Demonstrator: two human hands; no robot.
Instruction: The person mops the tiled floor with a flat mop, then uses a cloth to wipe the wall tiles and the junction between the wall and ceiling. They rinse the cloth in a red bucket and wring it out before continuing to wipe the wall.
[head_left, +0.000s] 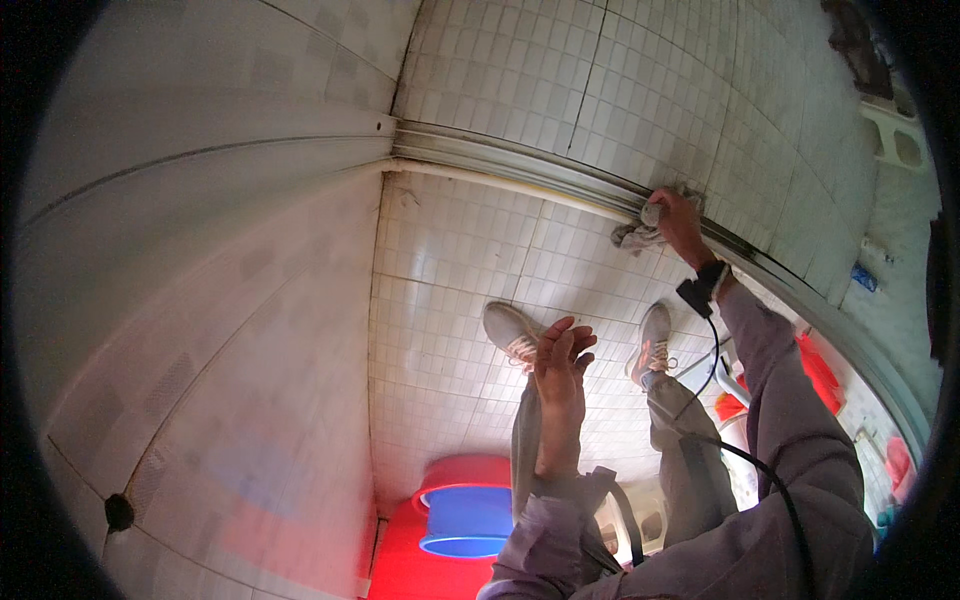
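Observation:
My right hand (681, 225) grips a grey cloth (640, 237) on a metal sliding-door track (525, 163). Part of the cloth hangs over the near side of the track, and another bit shows beyond my knuckles. The track crosses the tiled floor (450, 232) from the wall corner to the right rim, with a pale strip along its near edge. My left hand (561, 367) is raised over my shoe (510, 328), fingers loosely curled and apart, with nothing in it.
A blue basin (466, 517) and red basins (401, 559) stand at the lower left against the tiled wall (247, 390). A black cable (780, 480) runs along my right arm from a wrist device (697, 295). Beyond the track lie a blue packet (863, 277) and a pale plastic stool (896, 139).

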